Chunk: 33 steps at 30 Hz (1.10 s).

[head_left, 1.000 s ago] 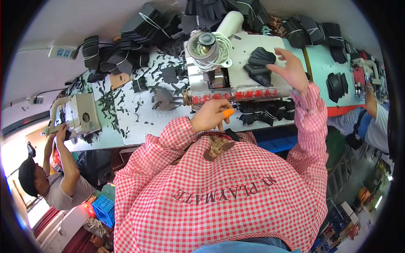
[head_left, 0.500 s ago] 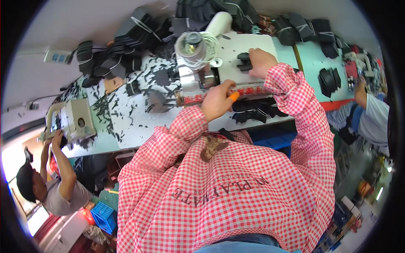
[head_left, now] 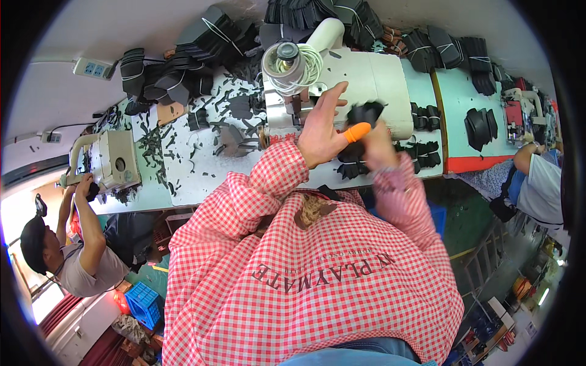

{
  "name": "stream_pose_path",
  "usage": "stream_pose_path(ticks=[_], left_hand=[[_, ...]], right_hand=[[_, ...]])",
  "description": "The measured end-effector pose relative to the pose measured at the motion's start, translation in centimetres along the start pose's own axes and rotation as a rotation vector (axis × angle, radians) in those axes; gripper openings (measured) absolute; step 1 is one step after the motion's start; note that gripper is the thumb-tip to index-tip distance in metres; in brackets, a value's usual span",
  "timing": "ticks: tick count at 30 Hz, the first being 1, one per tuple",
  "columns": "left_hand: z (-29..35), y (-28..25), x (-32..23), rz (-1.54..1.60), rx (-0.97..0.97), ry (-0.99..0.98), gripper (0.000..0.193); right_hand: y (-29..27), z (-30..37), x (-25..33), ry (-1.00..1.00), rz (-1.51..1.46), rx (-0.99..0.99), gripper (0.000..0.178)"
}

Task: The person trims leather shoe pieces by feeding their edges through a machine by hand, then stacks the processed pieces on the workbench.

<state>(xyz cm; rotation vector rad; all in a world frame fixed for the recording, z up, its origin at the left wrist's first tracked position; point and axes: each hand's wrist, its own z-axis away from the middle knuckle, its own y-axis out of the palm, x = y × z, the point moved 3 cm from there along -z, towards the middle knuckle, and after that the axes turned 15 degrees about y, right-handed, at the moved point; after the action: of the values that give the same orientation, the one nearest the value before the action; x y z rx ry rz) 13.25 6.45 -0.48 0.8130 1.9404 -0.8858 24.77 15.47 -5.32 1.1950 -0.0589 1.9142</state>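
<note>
My left hand (head_left: 322,135) is raised in front of the skiving-type machine (head_left: 372,79), fingers stretched out and nothing in them. An orange finger cover (head_left: 357,132) sits on its thumb. Just to the right, my right hand (head_left: 379,146) is smeared by motion and grips a small bundle of black cut pieces (head_left: 365,113). That bundle is tilted above the machine's front edge. Under and behind my hands, more black bundles (head_left: 351,169) lie along the table's front edge. A coil of pale cord (head_left: 305,70) hangs round the machine's post.
Black scraps (head_left: 152,152) litter the white table (head_left: 189,177) at left. Tied stacks of black sheets (head_left: 207,36) line the back. Another machine (head_left: 116,161) stands at far left, with a co-worker (head_left: 91,256) at it. A second person (head_left: 540,177) sits at far right.
My right hand has come off the machine's top toward my body, carrying the black bundle. My left hand has risen from the machine's front edge and its fingers have spread.
</note>
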Motion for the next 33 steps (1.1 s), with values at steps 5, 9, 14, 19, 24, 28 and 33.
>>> stream_pose_path(ticks=[5, 9, 14, 19, 24, 28, 33], left_hand=[[3.6, -0.7, -1.1, 0.106, 0.316, -0.029, 0.040], [9.4, -1.7, -1.4, 0.245, 0.331, -0.243, 0.030], [10.7, -2.6, -0.8, 0.327, 0.046, -0.279, 0.037], [11.9, -2.9, 1.5, 0.651, -0.193, -0.521, 0.047], [11.9, -5.2, 0.5, 0.432, 0.159, -0.274, 0.040], [12.0, -5.7, 0.4, 0.448, 0.209, -0.232, 0.033], [11.3, -5.4, 1.4, 0.399, 0.179, -0.203, 0.027]], right_hand=[[3.9, 5.4, -5.6, 0.268, -0.030, 0.228, 0.051], [3.2, 7.9, -8.2, 0.402, 0.328, 0.433, 0.052], [5.4, 6.5, -9.5, 0.414, 0.172, 0.415, 0.037], [6.6, 6.3, -11.2, 0.463, 0.127, 0.316, 0.038], [8.7, 7.1, -10.8, 0.413, 0.037, 0.383, 0.039], [9.6, 6.7, -11.2, 0.344, 0.216, 0.313, 0.041], [10.3, 6.6, -9.8, 0.299, 0.244, 0.107, 0.042]])
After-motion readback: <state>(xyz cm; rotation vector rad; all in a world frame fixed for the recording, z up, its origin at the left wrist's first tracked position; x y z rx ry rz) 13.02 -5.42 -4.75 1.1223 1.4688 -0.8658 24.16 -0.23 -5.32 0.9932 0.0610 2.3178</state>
